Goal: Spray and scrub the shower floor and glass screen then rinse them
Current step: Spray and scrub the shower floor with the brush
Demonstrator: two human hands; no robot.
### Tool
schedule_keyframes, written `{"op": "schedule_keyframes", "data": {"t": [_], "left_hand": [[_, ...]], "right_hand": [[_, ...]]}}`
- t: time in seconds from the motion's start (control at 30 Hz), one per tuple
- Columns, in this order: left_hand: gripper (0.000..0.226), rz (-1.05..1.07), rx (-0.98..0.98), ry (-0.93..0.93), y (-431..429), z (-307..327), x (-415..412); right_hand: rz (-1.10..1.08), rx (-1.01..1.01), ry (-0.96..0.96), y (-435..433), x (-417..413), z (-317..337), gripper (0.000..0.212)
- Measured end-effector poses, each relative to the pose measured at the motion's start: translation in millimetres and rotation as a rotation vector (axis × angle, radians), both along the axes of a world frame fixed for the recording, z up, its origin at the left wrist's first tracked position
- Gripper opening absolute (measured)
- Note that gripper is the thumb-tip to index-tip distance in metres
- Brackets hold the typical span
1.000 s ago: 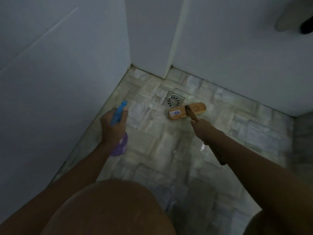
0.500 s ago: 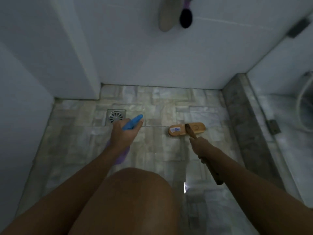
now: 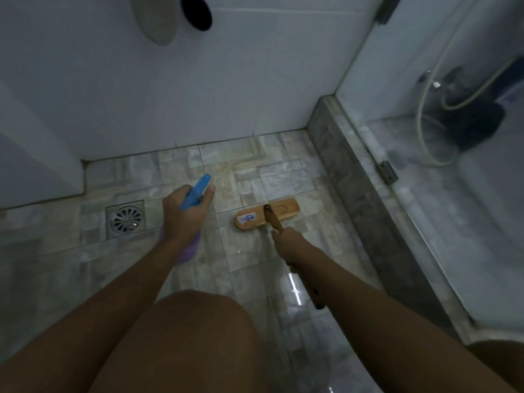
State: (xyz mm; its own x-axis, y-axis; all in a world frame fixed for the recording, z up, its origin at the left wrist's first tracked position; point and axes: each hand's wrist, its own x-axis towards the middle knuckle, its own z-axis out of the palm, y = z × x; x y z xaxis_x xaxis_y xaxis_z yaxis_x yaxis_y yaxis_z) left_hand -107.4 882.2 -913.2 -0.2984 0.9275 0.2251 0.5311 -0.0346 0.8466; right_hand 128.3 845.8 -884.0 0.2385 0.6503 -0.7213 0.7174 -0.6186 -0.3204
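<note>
Left hand (image 3: pixel 184 214) gripping spray bottle (image 3: pixel 195 191) at frame centre, fingers wrapping its neck, nozzle pointing toward back wall. Right hand (image 3: pixel 286 245) clenching wooden handle of scrub brush (image 3: pixel 268 218), head lying flat on shower floor (image 3: pixel 255 171) right of centre. Bottle probably handling light and slick; brush stiff, mid-handle hold suiting it. Tiles looking glossy, likely slippery; drain (image 3: pixel 126 218) sitting left; glass screen (image 3: pixel 425 137) standing right; room dim

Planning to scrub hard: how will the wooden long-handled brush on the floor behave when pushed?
The wooden long-handled brush looks rigid, so pushes from the right hand should carry through. Its wide head lies flat, so tipping or rolling seems unlikely. The glossy tiled floor looks wet, so it may glide.
</note>
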Motion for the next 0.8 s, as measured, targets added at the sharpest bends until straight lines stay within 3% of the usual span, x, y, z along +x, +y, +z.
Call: {"op": "schedule_keyframes", "data": {"t": [0.2,0.4,0.6,0.8], "left_hand": [[0.04,-0.027,0.038,0.098,-8.6,-4.2,-5.3],[0.042,-0.001,0.044,0.121,-11.1,-7.1,-3.8],[0.04,-0.012,0.048,0.141,-10.8,-6.9,-0.5],[0.04,0.004,0.041,0.118,-11.2,-5.9,-2.2]], "right_hand": [[-0.034,0.068,0.119,4.4,0.3,0.5,0.047],[0.032,0.372,0.129,17.8,-7.7,7.4,0.05],[0.043,0.139,0.054,8.3,1.6,-11.5,0.049],[0.004,0.375,0.046,14.4,6.4,-12.1,0.053]]}}
